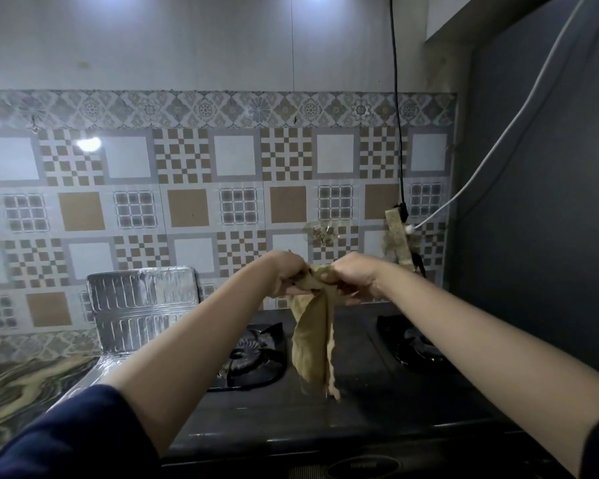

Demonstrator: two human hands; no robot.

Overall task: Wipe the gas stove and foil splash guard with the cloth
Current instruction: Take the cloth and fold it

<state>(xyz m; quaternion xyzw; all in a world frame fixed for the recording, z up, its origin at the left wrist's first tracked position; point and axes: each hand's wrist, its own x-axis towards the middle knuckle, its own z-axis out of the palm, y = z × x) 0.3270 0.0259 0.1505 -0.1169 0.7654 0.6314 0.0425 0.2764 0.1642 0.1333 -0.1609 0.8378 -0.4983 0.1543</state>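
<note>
A tan cloth (pixel 313 344) hangs down over the middle of the black gas stove (pixel 357 395). My left hand (pixel 286 276) and my right hand (pixel 351 280) both grip its top edge, close together, above the back of the stove. The left burner (pixel 253 357) and the right burner (pixel 415 344) lie on either side of the hanging cloth. The silver foil splash guard (pixel 142 305) stands upright at the stove's left side, against the tiled wall, and folds down along the stove's left edge.
A marbled counter (pixel 21 388) lies left of the stove. A dark wall (pixel 540 202) closes the right side. A black cable (pixel 396 115) and a white cable (pixel 505 133) hang by the tiled wall, near a cloth strip (pixel 400 240) on a hook.
</note>
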